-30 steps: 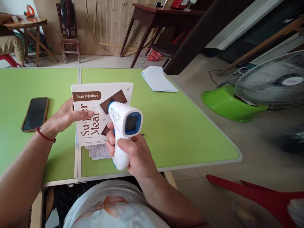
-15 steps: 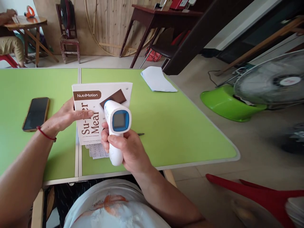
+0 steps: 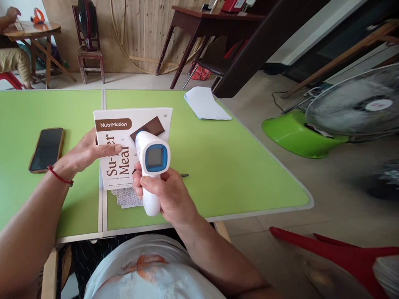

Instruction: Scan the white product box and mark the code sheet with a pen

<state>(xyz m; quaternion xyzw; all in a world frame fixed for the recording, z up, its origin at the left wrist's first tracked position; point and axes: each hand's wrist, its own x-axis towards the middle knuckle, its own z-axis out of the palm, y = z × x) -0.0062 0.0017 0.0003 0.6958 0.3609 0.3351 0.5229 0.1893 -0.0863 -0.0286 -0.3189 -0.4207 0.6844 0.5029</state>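
My left hand (image 3: 89, 151) grips the left side of a white box (image 3: 102, 166) printed "NutriMotion", thumb across its front and the other fingers hidden behind. In my right hand (image 3: 170, 195) is a white infrared thermometer (image 3: 152, 203) with a blue-framed grey screen (image 3: 156, 158) facing me. My fingers wrap round its handle, and it stands in front of the box's lower right, covering part of it. Under the box's lower edge a sheet of handwritten paper (image 3: 129, 198) shows on the table. A dark pen (image 3: 185, 175) lies partly hidden behind my right hand.
The green folding table (image 3: 237, 174) has a seam left of centre. A phone (image 3: 46, 149) lies at left, white papers (image 3: 205, 104) at the far edge. A floor fan (image 3: 368, 106) and a red stool (image 3: 336, 249) stand at right. Another person's hand (image 3: 11, 14) shows at far left.
Both hands keep their holds, with the box and thermometer almost unmoved. The other person's hand at far left has lifted slightly. The whole view has shifted very slightly.
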